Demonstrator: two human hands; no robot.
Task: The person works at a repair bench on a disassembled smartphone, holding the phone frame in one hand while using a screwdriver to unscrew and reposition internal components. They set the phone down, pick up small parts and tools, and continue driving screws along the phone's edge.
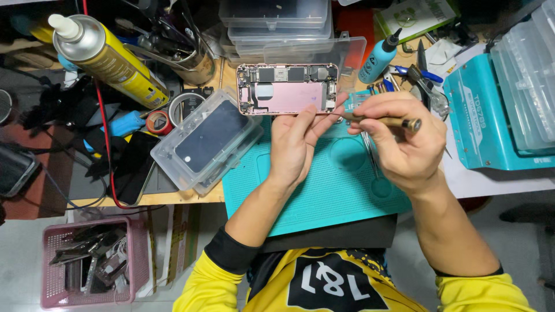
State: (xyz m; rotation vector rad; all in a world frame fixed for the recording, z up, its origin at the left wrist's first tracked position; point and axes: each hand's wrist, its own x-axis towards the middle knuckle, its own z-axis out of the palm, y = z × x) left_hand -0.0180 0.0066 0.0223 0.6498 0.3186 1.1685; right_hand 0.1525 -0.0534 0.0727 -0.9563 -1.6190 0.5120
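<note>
An opened phone body [287,88] with a pink frame lies face-up, its circuit board and battery area exposed, at the far edge of a teal work mat [324,190]. My left hand [296,143] holds the phone by its near edge, thumb and fingers along the rim. My right hand [399,138] grips a thin screwdriver [381,120] with a dark knurled end, its tip pointing at the phone's right end.
A clear plastic box [205,141] with a dark phone screen lies left of the mat. A yellow spray can [107,58], tape rolls, a blue bottle [377,58], pliers [425,81], teal machine [491,121], stacked clear trays and a pink basket [87,263] surround the work area.
</note>
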